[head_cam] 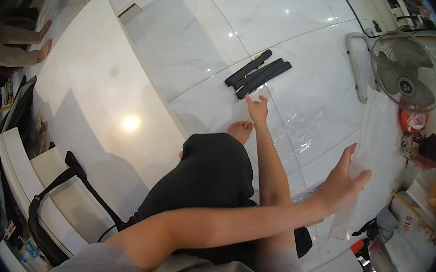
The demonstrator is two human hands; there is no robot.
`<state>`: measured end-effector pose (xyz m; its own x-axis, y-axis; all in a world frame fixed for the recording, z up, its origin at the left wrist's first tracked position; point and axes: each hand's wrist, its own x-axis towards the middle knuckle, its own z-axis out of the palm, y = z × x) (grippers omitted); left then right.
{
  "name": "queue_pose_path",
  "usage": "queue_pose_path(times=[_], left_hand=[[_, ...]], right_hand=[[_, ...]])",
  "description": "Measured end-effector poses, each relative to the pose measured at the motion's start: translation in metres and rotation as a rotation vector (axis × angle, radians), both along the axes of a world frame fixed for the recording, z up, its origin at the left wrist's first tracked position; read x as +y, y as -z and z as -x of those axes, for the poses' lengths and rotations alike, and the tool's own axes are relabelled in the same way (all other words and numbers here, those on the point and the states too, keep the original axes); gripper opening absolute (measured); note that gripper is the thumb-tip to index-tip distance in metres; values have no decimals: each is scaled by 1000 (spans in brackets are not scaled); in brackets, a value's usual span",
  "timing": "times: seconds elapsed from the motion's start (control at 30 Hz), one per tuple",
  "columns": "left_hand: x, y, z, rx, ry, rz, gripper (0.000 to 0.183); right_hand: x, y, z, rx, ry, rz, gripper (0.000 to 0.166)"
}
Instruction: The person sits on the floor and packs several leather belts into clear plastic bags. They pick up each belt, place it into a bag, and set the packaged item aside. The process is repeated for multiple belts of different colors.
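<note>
My left hand (341, 183) reaches across my body to the right, its fingers around a long, clear plastic sleeve (370, 132). My right hand (259, 107) is low over the tiled floor, thumb and fingers apart, close by the near end of several long black strip-like bundles (262, 75). Whether its fingertips touch them cannot be told. The bundles lie roughly side by side at a slant, with gold-coloured bits showing between them. Crumpled clear plastic (302, 133) lies on the floor to the right of my right forearm.
A long white panel or bench (116, 81) runs along my left. A fan (406, 72) stands at the right, beside a red container (413, 120) and piled bags. A black strap (57, 187) lies over white boards at lower left. Another person's feet (44, 50) are at far left.
</note>
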<state>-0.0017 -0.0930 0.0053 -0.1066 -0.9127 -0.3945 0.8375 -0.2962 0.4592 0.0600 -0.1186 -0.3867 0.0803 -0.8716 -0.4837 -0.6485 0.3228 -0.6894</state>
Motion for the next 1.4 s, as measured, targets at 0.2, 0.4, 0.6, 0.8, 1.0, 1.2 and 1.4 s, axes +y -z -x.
queue_pose_path(times=[0.2,0.4,0.6,0.8,1.0,1.2,1.4], left_hand=[[7,16,-4,-88,-41,-111,71],[3,17,2,1,41,-150,74],[-7,19,-15,41,-71,-185,68],[-25,25,-26,-49,-174,7,41],[-15,25,-41,-113,-188,-5,60],[13,39,-12,-190,33,45,63],[46,42,5,-325,266,81,60]], right_hand=[[-14,28,-62,163,225,-6,83],[-10,46,13,-85,96,10,52],[30,-115,105,-445,272,-190,29],[104,-323,223,-301,374,290,48],[234,-434,271,247,79,724,39],[291,-441,252,566,47,794,42],[299,-424,233,568,76,809,41]])
